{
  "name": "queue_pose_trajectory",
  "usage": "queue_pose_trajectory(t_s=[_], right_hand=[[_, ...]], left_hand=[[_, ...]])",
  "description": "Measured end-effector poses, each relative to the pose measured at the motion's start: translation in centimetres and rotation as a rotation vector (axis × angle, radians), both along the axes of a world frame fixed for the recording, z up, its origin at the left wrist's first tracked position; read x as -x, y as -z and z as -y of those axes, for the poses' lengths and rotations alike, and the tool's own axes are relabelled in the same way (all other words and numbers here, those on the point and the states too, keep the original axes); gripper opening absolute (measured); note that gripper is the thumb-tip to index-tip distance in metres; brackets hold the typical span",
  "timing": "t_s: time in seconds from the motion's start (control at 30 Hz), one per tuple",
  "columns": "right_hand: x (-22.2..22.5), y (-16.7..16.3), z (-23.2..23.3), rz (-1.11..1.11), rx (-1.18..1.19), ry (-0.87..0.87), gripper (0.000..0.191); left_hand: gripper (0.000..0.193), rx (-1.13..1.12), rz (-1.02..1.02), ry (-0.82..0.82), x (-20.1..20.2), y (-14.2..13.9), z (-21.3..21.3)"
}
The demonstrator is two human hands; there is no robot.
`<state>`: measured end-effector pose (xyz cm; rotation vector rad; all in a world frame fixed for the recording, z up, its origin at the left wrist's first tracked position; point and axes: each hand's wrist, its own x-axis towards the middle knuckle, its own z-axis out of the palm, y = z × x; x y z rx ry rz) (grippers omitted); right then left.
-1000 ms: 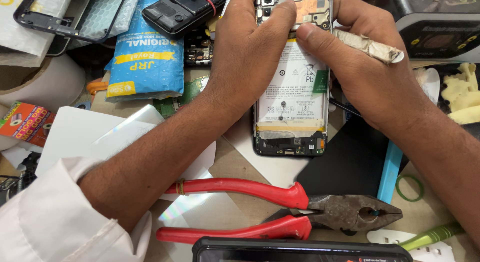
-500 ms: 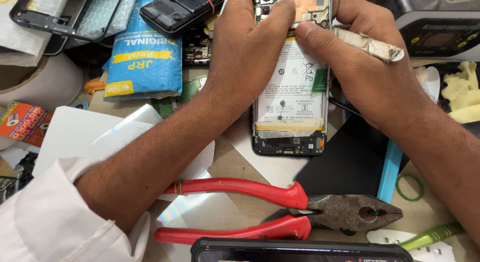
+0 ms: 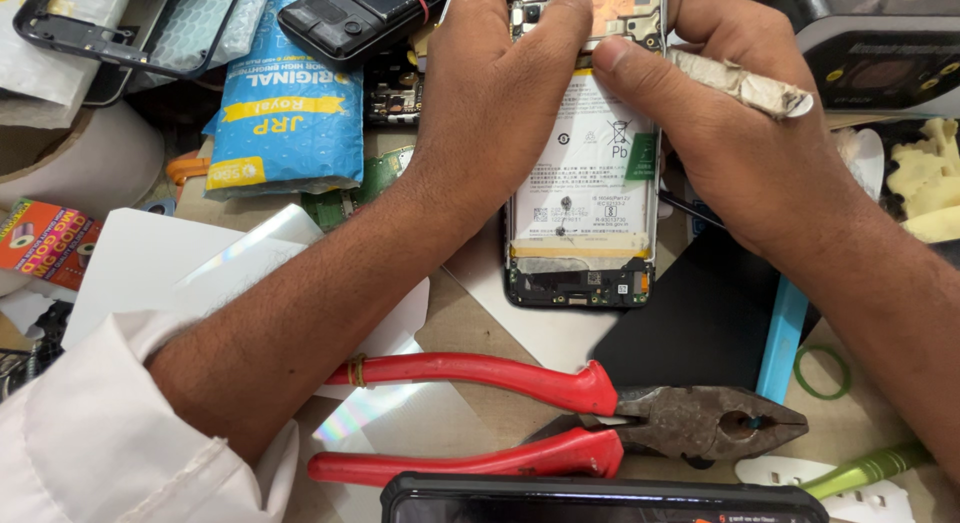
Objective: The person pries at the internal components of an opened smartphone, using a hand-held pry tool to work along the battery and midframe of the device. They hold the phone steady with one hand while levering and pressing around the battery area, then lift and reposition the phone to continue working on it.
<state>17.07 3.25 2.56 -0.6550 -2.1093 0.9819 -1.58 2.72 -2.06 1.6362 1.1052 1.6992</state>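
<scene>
We find the opened phone (image 3: 585,183) lying flat at the centre of the bench, its battery (image 3: 590,153) seated in its middle. The left hand (image 3: 495,93) rests on the phone's left edge; the right hand (image 3: 740,133) lies on its right side, with a wrapped tool (image 3: 740,81) across its fingers. Both thumbs meet over the phone's upper part. In front of the phone lie the pliers (image 3: 600,418), and in front of those, at the near edge, a second phone (image 3: 600,501). Left of the left hand lies a pouch (image 3: 285,103); behind it, a small device (image 3: 350,18). A flat strip (image 3: 782,333) lies right of the phone, below the right wrist.
</scene>
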Motion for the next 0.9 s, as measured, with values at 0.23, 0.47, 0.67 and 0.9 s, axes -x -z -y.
queue_pose_trajectory(t_s=[0.23, 0.47, 0.67, 0.9], right_hand=[[0.4, -0.4, 0.3, 0.019, 0.008, 0.053, 0.022], [0.6, -0.7, 0.6, 0.033, 0.013, 0.078, 0.023], [0.9, -1.0, 0.8, 0.043, 0.022, 0.086, 0.024], [0.9, -1.1, 0.9, 0.044, 0.015, 0.084, 0.025]], left_hand=[[0.026, -0.014, -0.011, -0.004, 0.1, 0.0, -0.1], [0.025, 0.005, -0.011, 0.004, 0.1, 0.0, -0.1], [0.026, -0.008, -0.037, -0.026, 0.1, 0.1, -0.2], [0.027, -0.008, -0.027, -0.035, 0.0, 0.0, -0.2]])
